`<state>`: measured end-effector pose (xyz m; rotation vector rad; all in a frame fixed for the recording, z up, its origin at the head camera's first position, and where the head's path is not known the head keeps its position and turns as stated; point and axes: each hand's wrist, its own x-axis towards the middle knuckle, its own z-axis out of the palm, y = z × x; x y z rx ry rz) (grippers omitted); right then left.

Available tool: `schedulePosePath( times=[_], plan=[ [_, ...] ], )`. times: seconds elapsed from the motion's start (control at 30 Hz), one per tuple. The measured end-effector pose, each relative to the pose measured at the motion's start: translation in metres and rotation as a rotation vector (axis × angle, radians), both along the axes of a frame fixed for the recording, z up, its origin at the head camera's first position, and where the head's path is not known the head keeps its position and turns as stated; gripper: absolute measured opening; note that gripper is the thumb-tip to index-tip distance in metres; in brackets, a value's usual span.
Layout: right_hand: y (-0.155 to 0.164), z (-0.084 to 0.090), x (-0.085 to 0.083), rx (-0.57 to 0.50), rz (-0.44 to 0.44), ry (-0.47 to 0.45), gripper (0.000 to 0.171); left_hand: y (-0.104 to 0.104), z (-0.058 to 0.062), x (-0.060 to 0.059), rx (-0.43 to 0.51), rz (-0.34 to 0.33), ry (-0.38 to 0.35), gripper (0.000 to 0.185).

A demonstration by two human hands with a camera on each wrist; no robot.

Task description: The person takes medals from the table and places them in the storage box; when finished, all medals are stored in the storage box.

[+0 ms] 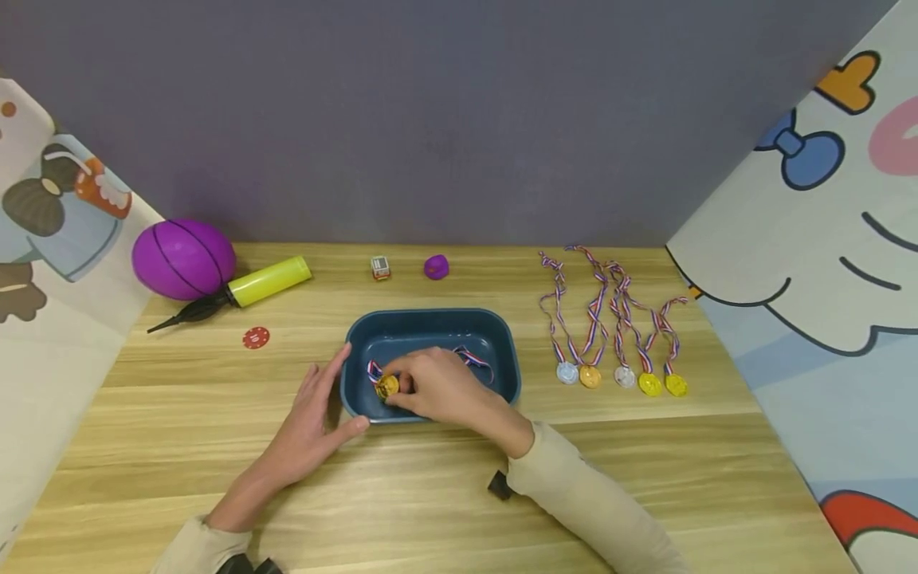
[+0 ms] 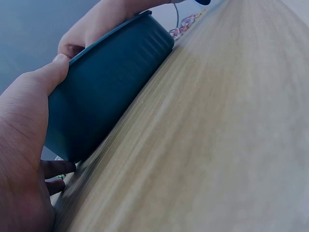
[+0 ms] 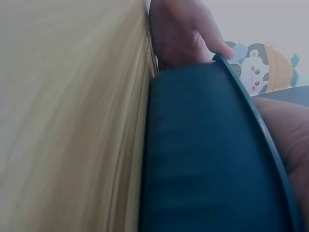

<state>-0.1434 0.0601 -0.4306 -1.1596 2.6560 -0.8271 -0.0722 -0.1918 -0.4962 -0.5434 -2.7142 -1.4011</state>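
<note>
A dark blue plastic basin (image 1: 505, 343) stands on the wooden table. My right hand (image 1: 443, 387) reaches over its front rim and pinches a gold medal (image 1: 387, 388) near the basin's left end. Part of a red, white and blue ribbon (image 1: 374, 370) shows beside that medal; another stretch of ribbon (image 1: 473, 358) lies toward the right end. At the basin's front left corner is my left hand (image 1: 304, 437), thumb on the front rim and extended fingers along the left side. In the left wrist view the left thumb (image 2: 53, 72) rests against the rim.
Several medals with striped ribbons lie right of the basin, among them a silver medal (image 1: 567, 372) and a gold one (image 1: 650, 384). Behind are a purple ball (image 1: 183, 259), yellow hand pump (image 1: 268, 283), small box (image 1: 380, 268) and purple round object (image 1: 436, 267). A red chip (image 1: 256, 338) lies left.
</note>
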Motion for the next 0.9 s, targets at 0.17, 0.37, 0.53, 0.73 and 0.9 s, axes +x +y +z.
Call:
schedulePosePath(
  times=[0.17, 0.37, 0.53, 0.73, 0.9],
  plan=[
    [-0.008, 0.001, -0.002, 0.090, 0.015, -0.036, 0.034, 0.000, -0.001, -0.001, 0.005, -0.006, 0.006, 0.105],
    [-0.014, 0.000, -0.005, 0.184, 0.019, -0.051, 0.035, 0.000, -0.003, -0.001, 0.008, 0.001, -0.005, 0.105],
    [-0.014, 0.000, -0.006, 0.197, 0.008, -0.035, 0.038, -0.002, -0.004, -0.001, 0.006, 0.008, 0.006, 0.107],
    [-0.009, 0.001, -0.006, 0.166, -0.006, -0.008, 0.034, -0.001, -0.004, -0.001, 0.008, 0.007, 0.029, 0.107],
    [0.000, 0.004, -0.003, 0.090, -0.017, -0.018, 0.032, -0.002, -0.003, 0.000, 0.008, 0.004, 0.029, 0.107]
  ],
)
